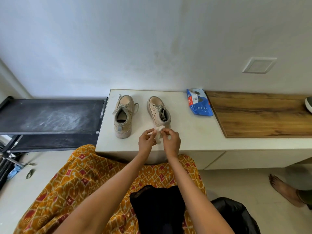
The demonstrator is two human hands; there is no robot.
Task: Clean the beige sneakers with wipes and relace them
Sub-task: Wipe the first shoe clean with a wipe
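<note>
Two beige sneakers stand side by side on a white counter (194,132), toes toward the wall. The left sneaker (123,115) has loose laces. The right sneaker (158,110) is laced too, its heel partly hidden behind my hands. My left hand (146,141) and my right hand (170,141) are close together just in front of the right sneaker's heel. Both pinch a crumpled white wipe (158,132) between fingertips, and part of it hangs down between them.
A blue wipes pack (199,103) lies at the back right of the counter, beside a wooden top (261,114). A black shoe rack (50,115) stands to the left. Another person's bare foot (283,190) is on the floor at right. A black bag (236,215) lies near my knees.
</note>
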